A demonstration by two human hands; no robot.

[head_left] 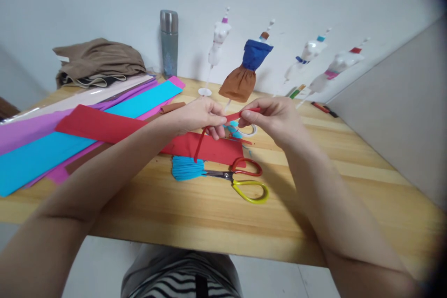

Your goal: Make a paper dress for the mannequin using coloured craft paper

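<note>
A narrow red strip point(233, 116), which looks like crepe paper, runs between my two hands above the table. My left hand point(206, 116) pinches it, and a loose end hangs down below that hand. My right hand point(272, 116) grips the other end between thumb and fingers. Beneath them lies a wide folded red sheet point(216, 148). Scissors point(228, 175) with one red and one yellow handle rest nearer me, their blade tips touching a pleated light-blue piece point(187, 168). A white ring, perhaps a tape roll point(252, 130), and blue scraps show behind my hands.
Small white mannequins point(220, 39) stand along the wall; one wears a blue top point(256, 55) and brown skirt point(239, 84). Layered blue point(35, 158) and purple sheets cover the left side. A flask point(169, 44) and folded brown cloth point(101, 60) are behind. Markers point(320, 107) lie right.
</note>
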